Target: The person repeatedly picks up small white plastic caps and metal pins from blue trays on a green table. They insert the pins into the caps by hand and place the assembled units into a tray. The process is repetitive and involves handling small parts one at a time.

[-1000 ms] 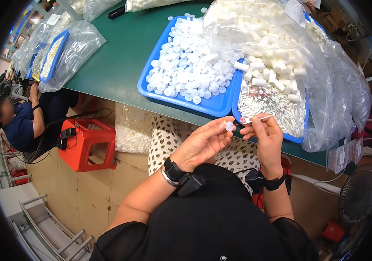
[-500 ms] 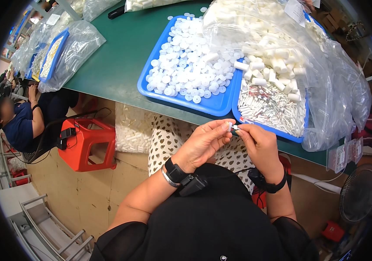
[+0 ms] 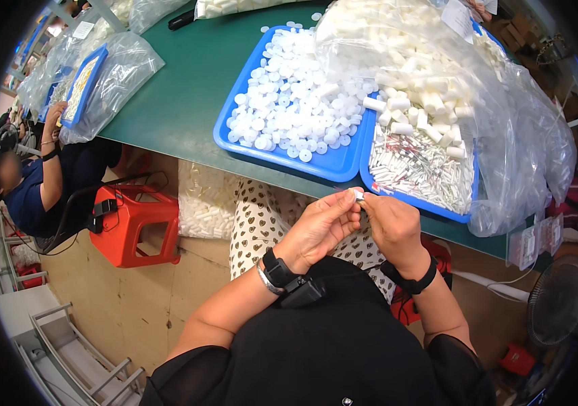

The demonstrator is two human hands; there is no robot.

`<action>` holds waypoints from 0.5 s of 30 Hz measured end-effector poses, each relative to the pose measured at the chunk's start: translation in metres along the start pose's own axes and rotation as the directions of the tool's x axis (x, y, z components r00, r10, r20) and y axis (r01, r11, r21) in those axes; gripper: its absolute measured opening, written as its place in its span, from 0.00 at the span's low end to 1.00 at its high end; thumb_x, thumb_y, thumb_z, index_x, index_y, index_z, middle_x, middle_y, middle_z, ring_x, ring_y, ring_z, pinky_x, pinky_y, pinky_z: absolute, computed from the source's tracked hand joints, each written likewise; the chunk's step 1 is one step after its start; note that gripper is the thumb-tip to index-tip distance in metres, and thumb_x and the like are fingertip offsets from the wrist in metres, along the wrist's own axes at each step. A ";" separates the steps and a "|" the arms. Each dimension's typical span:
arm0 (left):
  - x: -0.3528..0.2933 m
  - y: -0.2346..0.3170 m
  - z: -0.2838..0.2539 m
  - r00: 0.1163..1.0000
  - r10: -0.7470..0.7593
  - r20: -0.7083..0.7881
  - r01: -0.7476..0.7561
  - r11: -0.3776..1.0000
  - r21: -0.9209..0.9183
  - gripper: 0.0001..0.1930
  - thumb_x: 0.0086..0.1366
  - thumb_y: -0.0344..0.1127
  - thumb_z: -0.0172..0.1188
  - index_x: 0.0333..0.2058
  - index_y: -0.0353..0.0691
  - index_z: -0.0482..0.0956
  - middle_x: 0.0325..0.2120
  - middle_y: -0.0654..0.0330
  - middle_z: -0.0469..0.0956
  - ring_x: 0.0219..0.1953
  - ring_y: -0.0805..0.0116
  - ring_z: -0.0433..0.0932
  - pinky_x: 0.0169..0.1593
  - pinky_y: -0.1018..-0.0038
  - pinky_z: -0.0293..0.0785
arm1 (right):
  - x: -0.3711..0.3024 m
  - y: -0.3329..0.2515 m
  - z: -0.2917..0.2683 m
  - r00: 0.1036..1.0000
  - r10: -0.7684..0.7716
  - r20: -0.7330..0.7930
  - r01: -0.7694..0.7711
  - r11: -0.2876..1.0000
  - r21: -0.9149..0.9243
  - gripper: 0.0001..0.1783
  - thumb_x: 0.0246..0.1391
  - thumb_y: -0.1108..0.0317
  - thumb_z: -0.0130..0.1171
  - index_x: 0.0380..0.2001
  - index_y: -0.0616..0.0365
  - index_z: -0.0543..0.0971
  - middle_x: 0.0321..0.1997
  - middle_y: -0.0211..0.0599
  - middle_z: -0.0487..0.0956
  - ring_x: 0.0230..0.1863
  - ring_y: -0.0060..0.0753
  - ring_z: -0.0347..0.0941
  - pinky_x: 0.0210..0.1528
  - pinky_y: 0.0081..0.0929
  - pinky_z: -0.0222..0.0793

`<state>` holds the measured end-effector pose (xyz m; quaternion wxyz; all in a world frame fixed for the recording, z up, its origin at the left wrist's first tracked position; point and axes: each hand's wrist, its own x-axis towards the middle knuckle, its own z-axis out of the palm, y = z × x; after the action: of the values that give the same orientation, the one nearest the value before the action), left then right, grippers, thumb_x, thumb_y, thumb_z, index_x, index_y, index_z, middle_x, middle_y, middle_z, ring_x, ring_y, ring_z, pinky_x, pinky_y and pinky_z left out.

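Just off the table's front edge, my hands meet fingertip to fingertip. My left hand (image 3: pixel 321 231) is closed, its thumb and forefinger pinching a small white piece (image 3: pixel 359 195). Against the other side of that piece press the curled fingers of my right hand (image 3: pixel 395 227); whether a second small part is in them is hidden. Beyond my left hand lies a blue tray (image 3: pixel 287 161) of translucent white discs (image 3: pixel 282 95). Nearest to my right hand is another blue tray (image 3: pixel 407 196), with white foam cylinders (image 3: pixel 431 101) and many thin white pieces with reddish bits (image 3: pixel 424 169).
A big clear plastic bag (image 3: pixel 505 122) of white cylinders slumps over the right tray on the green table (image 3: pixel 187 88). At left stand a red stool (image 3: pixel 136 227) and a seated person (image 3: pixel 32 183). A bag of white pieces (image 3: pixel 204 203) lies below; a fan (image 3: pixel 559 298) stands right.
My right hand has turned and curled in closer to my left around the small white piece. The person at left has raised a hand to a blue tray there.
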<state>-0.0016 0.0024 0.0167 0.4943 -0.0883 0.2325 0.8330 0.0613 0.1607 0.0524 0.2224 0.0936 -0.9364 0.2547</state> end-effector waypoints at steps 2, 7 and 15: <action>0.003 0.001 -0.008 0.999 0.039 -0.017 -0.038 0.999 0.027 0.15 0.70 0.40 0.57 0.48 0.37 0.76 0.33 0.67 0.77 0.34 0.78 0.75 0.42 0.79 0.75 | 0.001 0.000 0.002 0.994 0.096 0.043 -0.101 0.985 0.138 0.08 0.52 0.76 0.61 0.38 0.62 0.80 0.27 0.40 0.80 0.29 0.40 0.79 0.30 0.33 0.73; -0.004 0.012 0.000 0.986 0.147 -0.074 -0.138 0.984 0.114 0.17 0.71 0.42 0.55 0.49 0.36 0.75 0.37 0.61 0.79 0.38 0.74 0.78 0.44 0.78 0.76 | 0.028 0.031 -0.014 0.999 0.039 0.029 -0.038 0.999 -0.030 0.06 0.52 0.73 0.61 0.34 0.59 0.81 0.29 0.40 0.80 0.32 0.43 0.77 0.34 0.37 0.73; -0.005 0.014 0.010 0.982 0.171 -0.080 -0.155 0.973 0.172 0.19 0.73 0.42 0.52 0.54 0.34 0.71 0.42 0.54 0.78 0.43 0.69 0.79 0.49 0.76 0.78 | 0.046 0.055 -0.008 0.955 -0.107 0.278 0.202 0.918 -0.340 0.03 0.40 0.76 0.55 0.23 0.61 0.74 0.26 0.40 0.73 0.34 0.44 0.73 0.36 0.36 0.72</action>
<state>-0.0107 -0.0024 0.0317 0.4183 -0.0670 0.3300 0.8436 0.0078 0.2093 0.0561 0.1340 0.1568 -0.9775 0.0437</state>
